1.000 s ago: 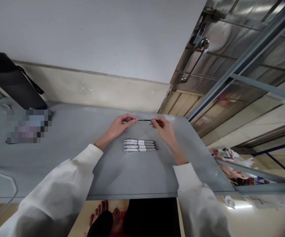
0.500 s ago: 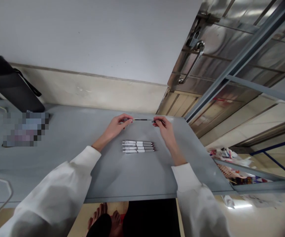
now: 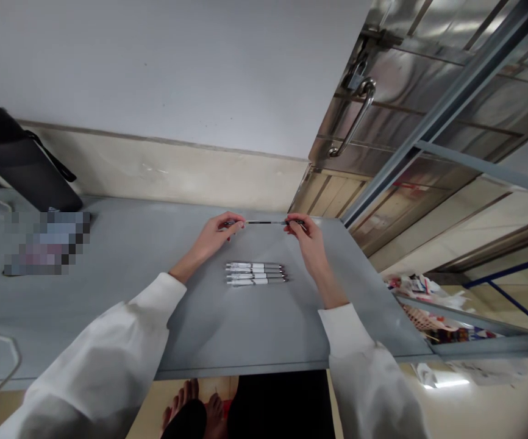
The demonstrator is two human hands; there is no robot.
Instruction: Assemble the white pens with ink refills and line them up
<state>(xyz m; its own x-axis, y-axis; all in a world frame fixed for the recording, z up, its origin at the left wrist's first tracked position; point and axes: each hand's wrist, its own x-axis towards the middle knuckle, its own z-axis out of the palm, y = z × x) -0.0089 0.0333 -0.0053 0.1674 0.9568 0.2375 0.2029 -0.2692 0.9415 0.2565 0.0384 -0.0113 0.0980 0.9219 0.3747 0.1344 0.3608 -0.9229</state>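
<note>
A thin pen refill (image 3: 264, 222), dark along its middle, lies level between my two hands above the far part of the table. My left hand (image 3: 221, 235) is closed, pinching the refill's left end along with a dark piece partly hidden by the fingers. At the other end, my right hand (image 3: 304, 231) is closed on a small dark pen part, which the refill's right end meets. Whether the refill is inside that part I cannot tell. Nearer me, several white pens (image 3: 255, 274) with darker grip ends lie side by side, tips to the right.
On the left of the grey table (image 3: 209, 341) are a black case (image 3: 30, 164) with a strap, a blurred-out flat item (image 3: 49, 244) and a white cable (image 3: 10, 341). A wall borders the back. To the right stand a metal frame (image 3: 396, 158) and a basket (image 3: 422, 317) with bags.
My right hand has shifted slightly, and more of the dark part shows at its fingers. The left hand keeps its pinch. The row of pens is unchanged; the view tilts slightly.
</note>
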